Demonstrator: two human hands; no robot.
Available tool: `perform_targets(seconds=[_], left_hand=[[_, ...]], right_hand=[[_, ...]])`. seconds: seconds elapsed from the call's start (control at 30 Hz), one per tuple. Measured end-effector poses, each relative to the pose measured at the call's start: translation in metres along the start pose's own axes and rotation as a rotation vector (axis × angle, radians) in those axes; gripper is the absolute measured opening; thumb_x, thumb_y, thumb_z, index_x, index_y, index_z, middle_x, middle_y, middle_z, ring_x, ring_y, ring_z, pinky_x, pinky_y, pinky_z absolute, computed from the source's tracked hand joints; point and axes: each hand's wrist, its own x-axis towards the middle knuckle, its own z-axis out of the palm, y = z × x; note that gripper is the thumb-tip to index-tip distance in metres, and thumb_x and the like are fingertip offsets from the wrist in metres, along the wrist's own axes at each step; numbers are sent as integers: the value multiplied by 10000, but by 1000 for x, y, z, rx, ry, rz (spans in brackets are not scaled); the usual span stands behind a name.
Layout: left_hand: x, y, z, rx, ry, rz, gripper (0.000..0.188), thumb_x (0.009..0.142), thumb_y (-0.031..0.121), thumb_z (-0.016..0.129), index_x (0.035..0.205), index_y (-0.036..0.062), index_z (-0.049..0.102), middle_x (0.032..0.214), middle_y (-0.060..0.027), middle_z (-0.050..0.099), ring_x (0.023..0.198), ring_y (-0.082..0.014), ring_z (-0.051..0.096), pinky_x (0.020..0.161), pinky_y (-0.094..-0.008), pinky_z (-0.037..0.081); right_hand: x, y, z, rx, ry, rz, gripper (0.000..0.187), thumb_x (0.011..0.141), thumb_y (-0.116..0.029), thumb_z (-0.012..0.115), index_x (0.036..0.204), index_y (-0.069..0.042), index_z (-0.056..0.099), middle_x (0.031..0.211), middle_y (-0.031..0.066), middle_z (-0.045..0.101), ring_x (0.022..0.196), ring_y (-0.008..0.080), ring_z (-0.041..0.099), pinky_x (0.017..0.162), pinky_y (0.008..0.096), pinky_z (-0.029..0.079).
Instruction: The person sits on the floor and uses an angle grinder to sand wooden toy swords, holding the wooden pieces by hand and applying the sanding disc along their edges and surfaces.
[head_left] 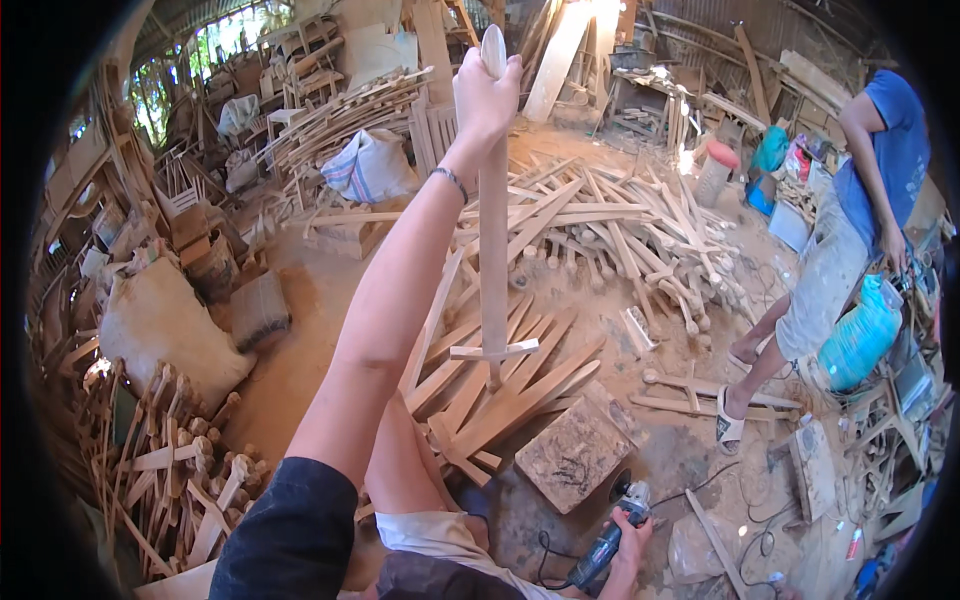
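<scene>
My left hand (484, 98) is raised far out in front, its fingers wrapped round the blade near the tip of a wooden sword (493, 255). The sword hangs upright with its crossguard and handle at the bottom. Down at the lower right, my right hand (632, 542) grips an angle grinder (603, 548) with a blue-grey body, apart from the sword. Its dark disc end points up toward a worn wooden block (575, 452). Below the sword's handle lies a fan of wooden swords (500, 410) on the floor, in front of my knee.
A large heap of wooden swords (620, 220) lies ahead. More wooden pieces (190, 460) crowd the left, beside a full sack (165, 325). At right stands a person in a blue shirt (890, 150), near a turquoise bag (860, 335). A dark cord (765, 515) crosses the floor.
</scene>
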Motion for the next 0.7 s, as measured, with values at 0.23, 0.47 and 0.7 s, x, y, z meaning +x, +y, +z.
perform_targets(seconds=[0.23, 0.47, 0.7], left_hand=[[10, -22, 8, 30, 2, -2, 387, 991, 299, 823, 1071, -53, 686, 984, -301, 802, 961, -464, 808, 887, -526, 623], [6, -9, 8, -54, -58, -88, 302, 952, 227, 793, 1033, -44, 686, 899, -224, 794, 798, -399, 790, 806, -469, 629], [21, 1, -27, -1313, -1201, -434, 146, 826, 119, 660, 799, 119, 517, 597, 53, 479, 393, -82, 424, 486, -261, 333]], right_hand=[[0, 2, -2, -10, 4, 17, 674, 835, 22, 967, 1344, -52, 531, 1039, 109, 704, 710, 258, 739, 634, 407, 646], [-1, -2, 0, -36, 4, 30, 656, 843, 18, 964, 1337, -45, 536, 1048, 117, 710, 709, 260, 743, 635, 405, 651], [-2, 0, 0, -15, 17, 2, 655, 840, 11, 970, 1330, -47, 539, 1054, 116, 715, 708, 264, 744, 626, 404, 653]])
